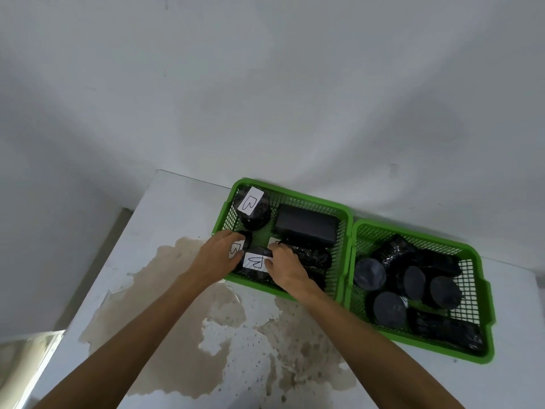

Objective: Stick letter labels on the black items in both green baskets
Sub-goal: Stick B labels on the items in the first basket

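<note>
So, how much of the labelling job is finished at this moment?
Done: the round item at the back of the left basket carries a label. In hand: left hand and right hand press another label onto an item. Left: the black box and right basket items show no labels.

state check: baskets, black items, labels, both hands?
Left green plastic basket: holds black items, several labelled.
Right green plastic basket: black items, mostly unlabelled.
Round black wrapped item: white label on top.
Black rectangular box: unlabelled.
White paper label: being pressed on.
Left hand: steadying item.
Right hand: fingers on label.
</note>
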A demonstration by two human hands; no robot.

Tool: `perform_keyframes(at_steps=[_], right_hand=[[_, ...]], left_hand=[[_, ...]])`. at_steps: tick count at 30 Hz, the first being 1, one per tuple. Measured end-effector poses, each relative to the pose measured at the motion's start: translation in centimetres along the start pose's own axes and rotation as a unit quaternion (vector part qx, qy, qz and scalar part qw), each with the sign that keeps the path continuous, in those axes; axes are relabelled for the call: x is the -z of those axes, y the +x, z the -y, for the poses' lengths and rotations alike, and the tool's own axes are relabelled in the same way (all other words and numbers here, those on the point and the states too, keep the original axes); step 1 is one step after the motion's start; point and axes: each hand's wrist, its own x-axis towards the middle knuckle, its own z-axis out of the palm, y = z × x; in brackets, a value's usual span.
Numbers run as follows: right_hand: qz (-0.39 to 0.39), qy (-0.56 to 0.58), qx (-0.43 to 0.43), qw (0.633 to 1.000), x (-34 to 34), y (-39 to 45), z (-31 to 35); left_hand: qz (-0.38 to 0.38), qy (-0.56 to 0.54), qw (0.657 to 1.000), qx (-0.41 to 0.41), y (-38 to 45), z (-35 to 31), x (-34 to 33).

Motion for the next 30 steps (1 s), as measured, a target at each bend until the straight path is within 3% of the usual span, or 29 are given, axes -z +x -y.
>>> perform_keyframes(at_steps=[10,16,19,26,28,30], right_hand=[[-0.137,0.101,0.008,0.985,5.3,-1.7,-4.9],[-0.159,0.108,-0.009,0.981,7.8,-3.6,-9.3],[-0.161,0.126,-0.020,0.979,8.1,-4.5,-10.5],[-0.176,0.211,-0.057,0.960,8.2,-6.1,-12.0],[-0.188,0.234,-0.072,0.951,8.0,-6.4,-11.8],[-0.198,0.281,-0.085,0.935,7.9,-6.9,-11.3]], left_hand=[[0.055,0.086,0.992,-0.075,3.8,-5.3,-3.8],[0.129,0.263,0.945,-0.143,5.6,-9.2,-8.2],[0.124,0.296,0.936,-0.141,6.1,-9.6,-9.6],[0.088,0.242,0.947,-0.193,6.7,-9.2,-8.0],[0.089,0.155,0.967,-0.182,6.6,-9.8,-6.1],[0.116,0.000,0.985,-0.125,6.4,-10.7,-3.8]])
